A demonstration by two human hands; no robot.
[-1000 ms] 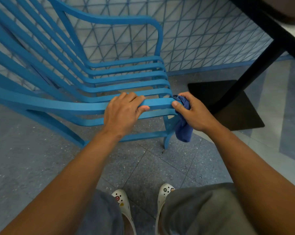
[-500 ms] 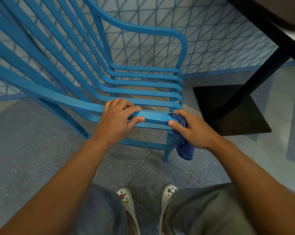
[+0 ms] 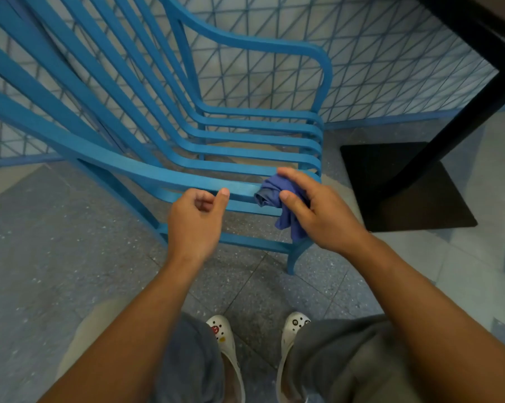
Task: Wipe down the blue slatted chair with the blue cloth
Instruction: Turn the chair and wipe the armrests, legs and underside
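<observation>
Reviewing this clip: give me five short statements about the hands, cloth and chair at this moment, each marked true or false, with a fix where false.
1. The right hand holds the blue cloth against the chair's near armrest. True.
2. The left hand grips the armrest. False: it is off the rail, fingers loosely curled, holding nothing.
3. The cloth lies spread flat on the seat. False: it is bunched at the armrest's front end.
4. A black table base sits right of the blue slatted chair. True.
5. The person is barefoot. False: white clogs show.
</observation>
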